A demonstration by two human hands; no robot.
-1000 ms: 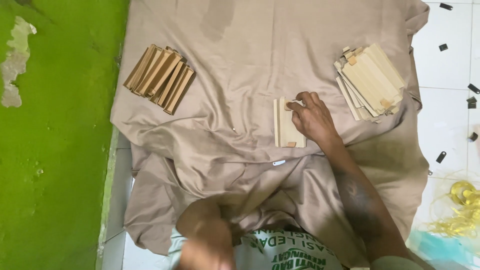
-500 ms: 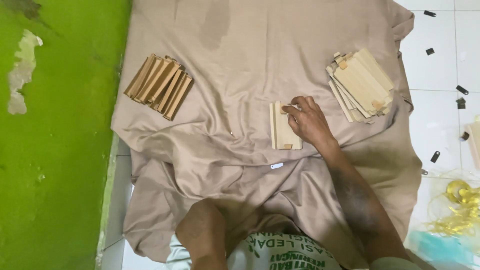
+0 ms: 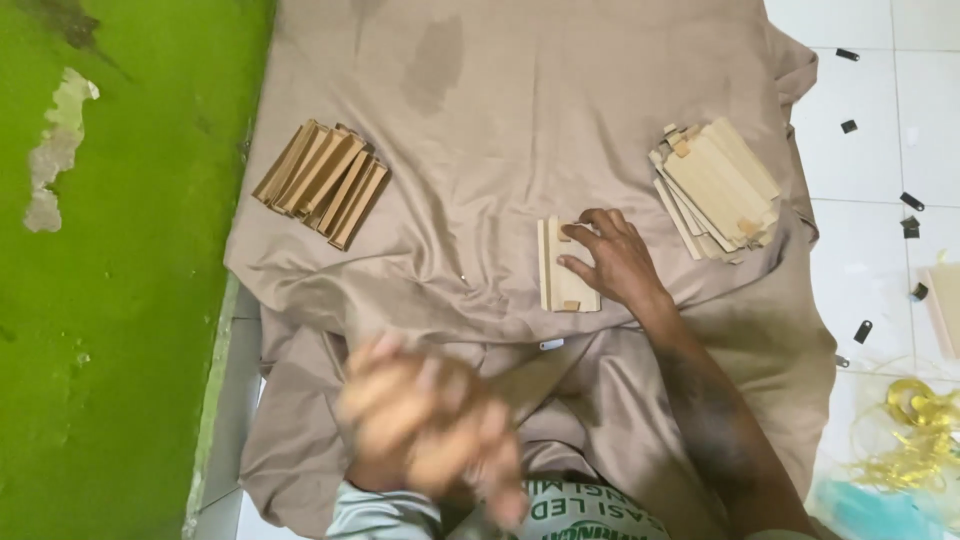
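Note:
My right hand (image 3: 612, 258) rests on a small pale wooden piece (image 3: 562, 268) lying flat in the middle of a beige cloth (image 3: 500, 110), fingers pressing its right side. My left hand (image 3: 425, 425) hovers low and near the camera, blurred by motion, fingers spread; I cannot tell whether it holds anything. A pile of pale wooden pieces (image 3: 717, 188) lies to the right of my right hand. A row of darker wooden slats (image 3: 322, 183) lies at the left of the cloth.
A green wall (image 3: 110, 300) with peeling paint runs along the left. White floor tiles (image 3: 870, 170) at the right carry small black clips (image 3: 910, 228). Yellow ribbon (image 3: 915, 420) and something teal (image 3: 865, 510) lie at the lower right.
My left hand has risen from the bottom edge into view and spread its fingers. My right hand stays on the small wooden piece.

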